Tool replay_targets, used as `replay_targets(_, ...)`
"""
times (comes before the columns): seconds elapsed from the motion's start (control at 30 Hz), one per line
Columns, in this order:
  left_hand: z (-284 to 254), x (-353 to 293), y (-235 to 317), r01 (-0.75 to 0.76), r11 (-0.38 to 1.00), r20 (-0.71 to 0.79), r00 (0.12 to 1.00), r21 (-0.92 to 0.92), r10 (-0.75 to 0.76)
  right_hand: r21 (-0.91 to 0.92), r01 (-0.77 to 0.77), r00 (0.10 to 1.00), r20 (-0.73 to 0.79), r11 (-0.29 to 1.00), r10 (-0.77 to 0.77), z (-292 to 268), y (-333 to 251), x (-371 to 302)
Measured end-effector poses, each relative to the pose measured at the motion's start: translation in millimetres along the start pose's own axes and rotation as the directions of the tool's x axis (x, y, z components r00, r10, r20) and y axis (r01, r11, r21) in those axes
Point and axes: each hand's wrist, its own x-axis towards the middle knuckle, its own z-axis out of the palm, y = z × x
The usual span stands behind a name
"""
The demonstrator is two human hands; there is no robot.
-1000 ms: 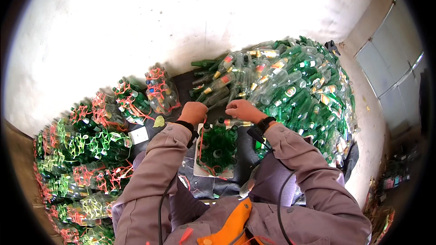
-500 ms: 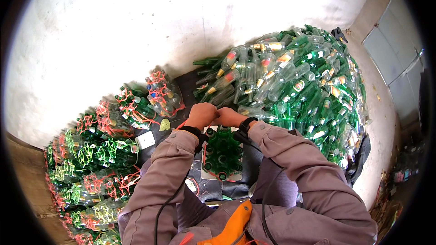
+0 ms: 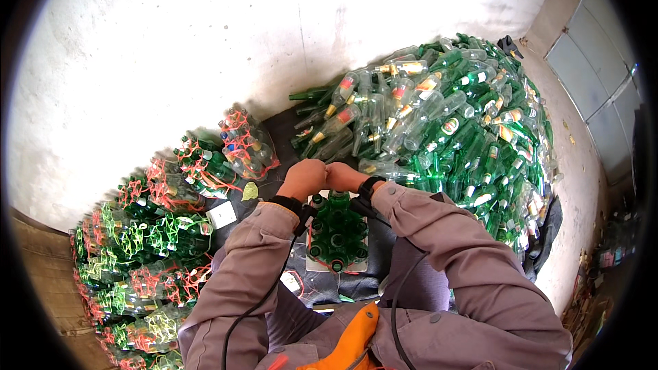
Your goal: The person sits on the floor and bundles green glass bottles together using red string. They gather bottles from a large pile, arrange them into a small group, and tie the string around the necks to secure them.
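A tight cluster of upright green glass bottles [image 3: 336, 236] stands on a pale flat base [image 3: 317, 266] between my knees. A thin red cord [image 3: 348, 272] shows round the near edge of the cluster. Just beyond its far end, my left hand [image 3: 306, 179] and my right hand [image 3: 344, 177] meet with fingers curled in against each other. Both are closed; whatever they pinch is hidden behind the knuckles. Each wrist wears a black band with a dark cable running back along the sleeve.
Loose green and clear bottles form a big heap [image 3: 439, 120] at the right. Bundles of bottles bound with red and yellow-green cord [image 3: 147, 233] line the left side. A white card [image 3: 221, 214] and a leaf [image 3: 249, 191] lie on dark ground sheeting. Behind rises a pale wall [image 3: 171, 48].
My hands stay together at the far end of the bottle cluster and shift only slightly. The view has tilted a little; the bottles keep their places.
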Motion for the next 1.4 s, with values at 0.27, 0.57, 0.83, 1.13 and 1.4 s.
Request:
replay_targets(0.27, -0.6, -14.1, 0.2, -0.093, 0.989, 0.061, 0.993, -0.118, 0.101, 0.662, -0.313, 0.944, 0.297, 0.681, 0.145, -21.6, 2.6, -7.7)
replay_targets(0.57, -8.8, -24.7, 7.2, -0.008, 0.969, 0.309, 0.947, -0.247, 0.087, 0.665, -0.407, 0.888, 0.449, 0.626, 0.1, -48.7, 5.4, -14.2)
replay_targets(0.83, -15.0, -37.0, 30.7, 0.153, 0.874, 0.363, 0.931, -0.46, 0.028, 0.642, -0.424, 0.884, 0.446, 0.638, 0.138, -54.9, 6.0, -16.6)
replay_targets(1.13, 0.2, -48.1, 69.3, 0.336, 0.527, 0.389, 0.921, -0.781, -0.01, 0.594, -0.251, 0.931, 0.363, 0.764, 0.024, -55.3, 16.1, -13.2)
replay_targets(1.4, 49.9, -54.8, 72.8, -0.095, 0.72, 0.069, 0.978, -0.687, 0.196, 0.447, -0.296, 0.927, 0.347, 0.844, 0.141, -71.2, -14.2, -23.0)
